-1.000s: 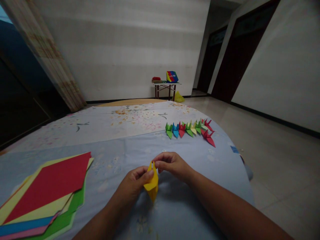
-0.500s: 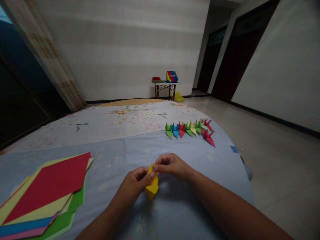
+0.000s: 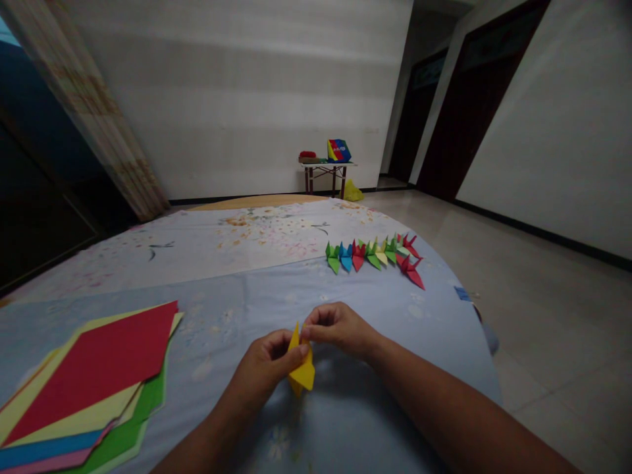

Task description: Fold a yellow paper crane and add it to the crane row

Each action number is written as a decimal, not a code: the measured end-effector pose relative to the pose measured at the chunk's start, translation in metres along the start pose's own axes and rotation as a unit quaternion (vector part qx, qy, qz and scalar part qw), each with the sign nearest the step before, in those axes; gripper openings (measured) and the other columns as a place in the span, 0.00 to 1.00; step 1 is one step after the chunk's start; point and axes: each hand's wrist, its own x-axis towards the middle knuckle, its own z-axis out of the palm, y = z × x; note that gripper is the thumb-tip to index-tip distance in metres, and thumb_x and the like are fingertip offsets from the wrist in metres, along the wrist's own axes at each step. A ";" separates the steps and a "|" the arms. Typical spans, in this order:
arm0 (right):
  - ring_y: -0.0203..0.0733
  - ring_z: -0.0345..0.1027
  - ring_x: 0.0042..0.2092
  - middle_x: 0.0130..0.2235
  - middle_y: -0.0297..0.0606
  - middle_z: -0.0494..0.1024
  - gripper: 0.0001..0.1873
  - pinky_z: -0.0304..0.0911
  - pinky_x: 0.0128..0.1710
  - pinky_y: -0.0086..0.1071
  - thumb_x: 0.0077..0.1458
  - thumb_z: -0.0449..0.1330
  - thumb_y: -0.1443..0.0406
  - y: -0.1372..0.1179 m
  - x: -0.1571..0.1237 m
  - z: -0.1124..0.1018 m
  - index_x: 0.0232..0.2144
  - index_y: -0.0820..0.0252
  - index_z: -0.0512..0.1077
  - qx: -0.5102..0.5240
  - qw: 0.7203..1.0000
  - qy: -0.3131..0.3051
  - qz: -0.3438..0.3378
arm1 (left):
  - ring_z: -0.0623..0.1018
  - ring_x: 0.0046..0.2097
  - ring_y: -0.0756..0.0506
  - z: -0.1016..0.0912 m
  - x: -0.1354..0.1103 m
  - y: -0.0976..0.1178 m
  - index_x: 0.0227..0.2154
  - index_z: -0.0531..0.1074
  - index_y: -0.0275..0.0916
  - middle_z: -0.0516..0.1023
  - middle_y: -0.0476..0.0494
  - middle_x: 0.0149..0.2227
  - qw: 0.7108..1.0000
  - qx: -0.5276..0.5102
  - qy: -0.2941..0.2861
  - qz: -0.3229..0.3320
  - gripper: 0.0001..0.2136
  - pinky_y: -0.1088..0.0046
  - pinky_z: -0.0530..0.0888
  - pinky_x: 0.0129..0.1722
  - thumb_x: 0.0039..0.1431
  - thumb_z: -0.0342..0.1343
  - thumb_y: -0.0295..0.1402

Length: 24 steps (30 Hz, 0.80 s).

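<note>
- So the yellow paper (image 3: 305,377) sits right between both hands, long axis running roughly 12 to 6 o'clock.
- Left hand (image 3: 270,361) has the bigger grip, pinching its body from about 8, thumb on the near face. Right hand (image 3: 340,330) looks to be pinching a tip at 1, mostly hidden.
- Smooth, matte, sharp creases, pointy ends.
- Spiky cranes (image 3: 358,257) at 1, flat sheets (image 3: 111,368) at 9, all on floral cloth (image 3: 227,368).
</note>
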 end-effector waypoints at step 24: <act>0.29 0.59 0.24 0.22 0.32 0.71 0.14 0.55 0.27 0.25 0.44 0.61 0.57 -0.008 0.000 0.002 0.22 0.65 0.71 -0.047 0.998 0.025 -0.022 | 0.70 0.22 0.50 0.008 -0.008 0.009 0.21 0.72 0.35 0.72 0.49 0.19 0.999 0.014 0.052 -0.007 0.18 0.77 0.64 0.22 0.40 0.61 0.48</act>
